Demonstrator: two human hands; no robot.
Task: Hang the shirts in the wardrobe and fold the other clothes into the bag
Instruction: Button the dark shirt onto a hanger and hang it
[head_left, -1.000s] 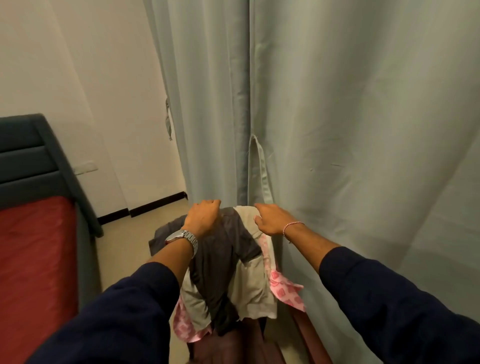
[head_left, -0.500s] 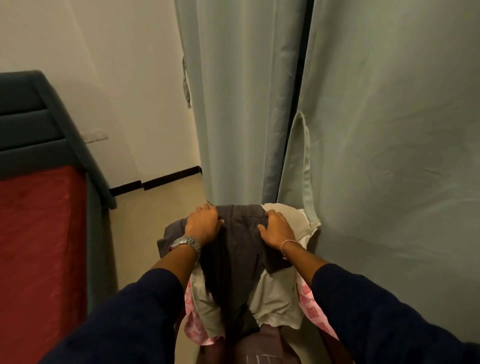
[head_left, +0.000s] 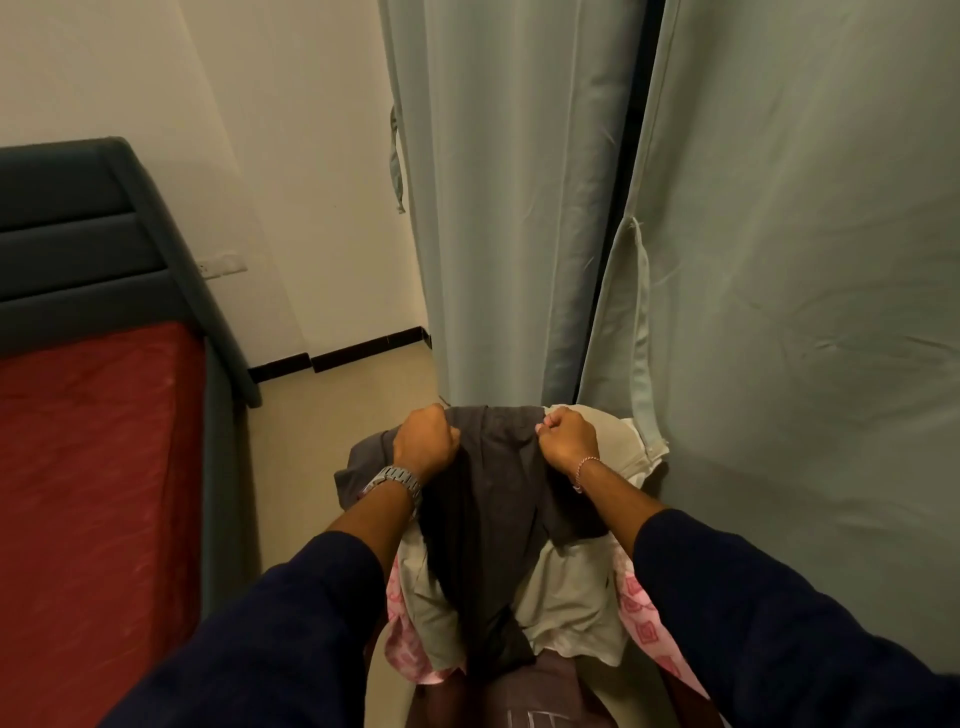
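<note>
Both hands have gone from flat to fists: left hand (head_left: 425, 441) and right hand (head_left: 569, 439) each clamp a grip on the dark grey garment (head_left: 493, 519), draped atop the clothes pile (head_left: 571, 608).

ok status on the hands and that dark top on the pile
Left hand and right hand both grip the dark grey garment at its top edge. It lies on the clothes pile. Closed curtain directly ahead.

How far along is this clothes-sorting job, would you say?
Early, it seems. Nothing looks hung or bagged; no wardrobe rail or bag is in view. In hand: the left hand and right hand both grip the dark grey garment atop the pile. Left: the beige garment and pink patterned cloth beneath it.
</note>
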